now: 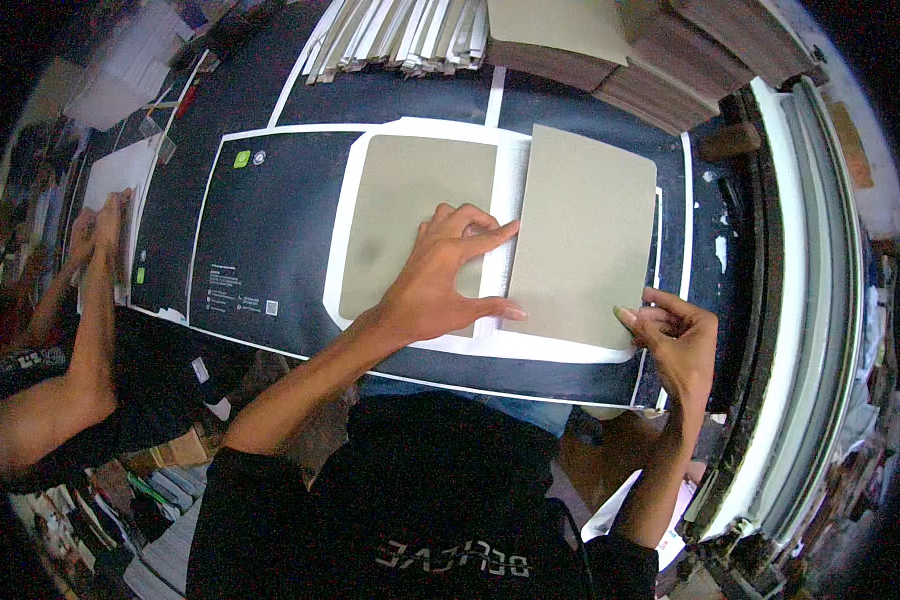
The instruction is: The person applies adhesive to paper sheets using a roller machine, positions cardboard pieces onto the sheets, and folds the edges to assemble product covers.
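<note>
Two grey-beige boards lie side by side on a white cover sheet. The left board lies flat beneath my left hand. My left hand has its fingers spread, with index fingertip and thumb at the left edge of the right board. This board has rounded right corners, and a narrow white strip separates it from the left one. My right hand pinches the right board's lower right corner between thumb and fingers. Whether that board lies fully flat I cannot tell.
A dark printed sheet lies left. Piled strips and stacked boards stand at the back. A long machine with pale rollers borders the right side. At far left a co-worker's hands rest on a white sheet.
</note>
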Demonstrator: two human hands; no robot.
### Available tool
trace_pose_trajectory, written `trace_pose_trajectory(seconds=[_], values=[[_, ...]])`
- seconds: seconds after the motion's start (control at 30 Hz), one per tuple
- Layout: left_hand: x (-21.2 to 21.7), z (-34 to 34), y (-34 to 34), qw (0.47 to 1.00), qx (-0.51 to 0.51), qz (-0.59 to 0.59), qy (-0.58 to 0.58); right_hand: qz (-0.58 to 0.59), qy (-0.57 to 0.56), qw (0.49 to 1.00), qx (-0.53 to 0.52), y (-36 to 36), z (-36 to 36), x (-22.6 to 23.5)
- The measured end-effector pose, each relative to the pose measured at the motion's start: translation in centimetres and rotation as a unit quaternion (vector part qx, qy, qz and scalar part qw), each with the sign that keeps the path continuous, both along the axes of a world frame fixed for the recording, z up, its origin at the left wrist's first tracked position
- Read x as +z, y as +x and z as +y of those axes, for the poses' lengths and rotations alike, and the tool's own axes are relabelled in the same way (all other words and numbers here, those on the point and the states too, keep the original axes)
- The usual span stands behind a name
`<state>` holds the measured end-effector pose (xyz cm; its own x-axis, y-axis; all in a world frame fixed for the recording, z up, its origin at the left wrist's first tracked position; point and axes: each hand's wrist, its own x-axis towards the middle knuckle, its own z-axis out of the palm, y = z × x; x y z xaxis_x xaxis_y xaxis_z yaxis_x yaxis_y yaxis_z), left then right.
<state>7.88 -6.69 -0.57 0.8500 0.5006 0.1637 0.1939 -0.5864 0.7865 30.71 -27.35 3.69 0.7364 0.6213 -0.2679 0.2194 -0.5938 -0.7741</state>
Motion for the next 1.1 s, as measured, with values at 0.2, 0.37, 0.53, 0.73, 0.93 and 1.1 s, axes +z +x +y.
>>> trace_pose_trajectory(seconds=[0.2,0.37,0.53,0.73,0.93,1.1], values=[[-1.0,0.0,-0.6,0.998,-0.024,0.029,0.044,0.001,-0.029,0.999,0.022,0.3,-0.2,-0.8],[-1.6,-0.1,-0.8,0.999,-0.021,0.006,0.046,-0.010,-0.047,0.998,0.037,0.2,-0.3,-1.0],[-1.5,-0.1,-0.9,0.999,-0.022,0.004,0.039,-0.027,-0.052,0.997,0.049,0.2,-0.5,-1.3],[-1.1,0.2,-0.6,0.998,-0.036,-0.001,0.046,-0.001,-0.035,0.999,0.030,0.2,-0.5,-1.0],[-1.5,0.2,-0.6,1.000,-0.008,-0.012,0.005,-0.034,-0.036,0.998,0.043,-0.2,-1.1,-1.5],[0.1,1.8,0.7,0.990,-0.060,0.030,0.123,-0.020,-0.028,0.999,0.022,-0.8,0.0,-0.4]])
